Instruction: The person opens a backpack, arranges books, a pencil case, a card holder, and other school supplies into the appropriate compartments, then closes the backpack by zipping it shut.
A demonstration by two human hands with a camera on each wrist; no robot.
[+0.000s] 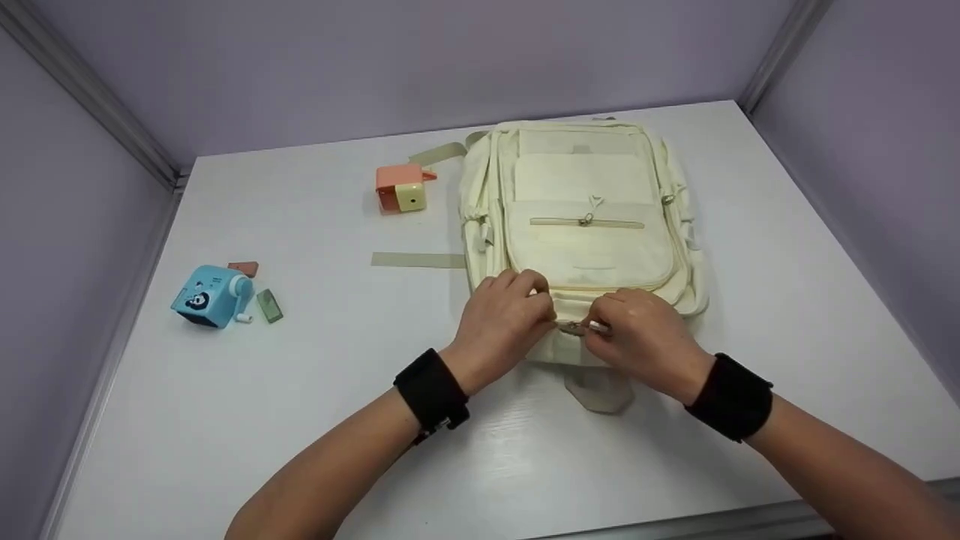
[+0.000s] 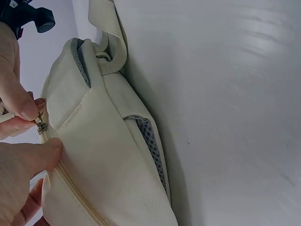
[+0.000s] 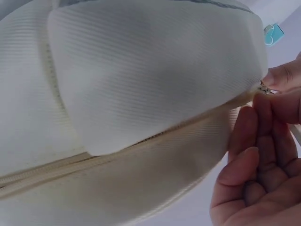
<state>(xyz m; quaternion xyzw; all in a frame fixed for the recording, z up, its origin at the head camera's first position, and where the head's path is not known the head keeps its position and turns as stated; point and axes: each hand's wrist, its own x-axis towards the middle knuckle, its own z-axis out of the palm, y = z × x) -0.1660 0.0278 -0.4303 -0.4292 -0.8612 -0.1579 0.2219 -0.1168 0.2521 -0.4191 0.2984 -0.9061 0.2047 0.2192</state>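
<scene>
A cream backpack (image 1: 585,255) lies on the table with its pocketed front facing up. At its near end, the right hand (image 1: 645,337) pinches a zipper pull (image 2: 41,126) between thumb and finger. Just to the left, the left hand (image 1: 504,319) pinches the fabric edge beside the zipper (image 2: 80,197), thumb against the seam. Metal of the slider (image 1: 571,328) shows between the two hands. In the right wrist view, the zipper track (image 3: 141,141) runs along the bag's side up to the fingers. The left hand's other fingers are partly hidden behind the bag's edge.
An orange and yellow pencil sharpener (image 1: 401,189) stands left of the bag. Farther left sit a blue crank sharpener (image 1: 208,296), a reddish eraser (image 1: 244,268) and a green eraser (image 1: 270,306). Straps (image 1: 418,260) stretch out from the bag. Walls (image 1: 450,67) enclose the table.
</scene>
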